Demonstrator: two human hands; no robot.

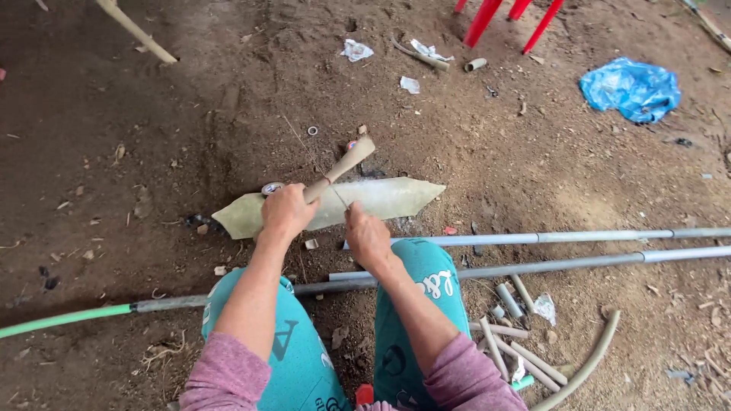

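Head view: left hand [286, 211] on stick [339, 168]

L hand [287, 211] fisted, knuckles up; R hand [366, 234] pinching w/ fingertips; both forearms extended fwd.

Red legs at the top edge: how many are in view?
3, close together at top centre-right: a left leg, a middle leg and a right leg. More may lie beyond the frame.

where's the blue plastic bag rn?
Head view, upper right: the blue bag lies crumpled on the dirt, right of the red legs and beyond the two grey pipes, far from both hands.
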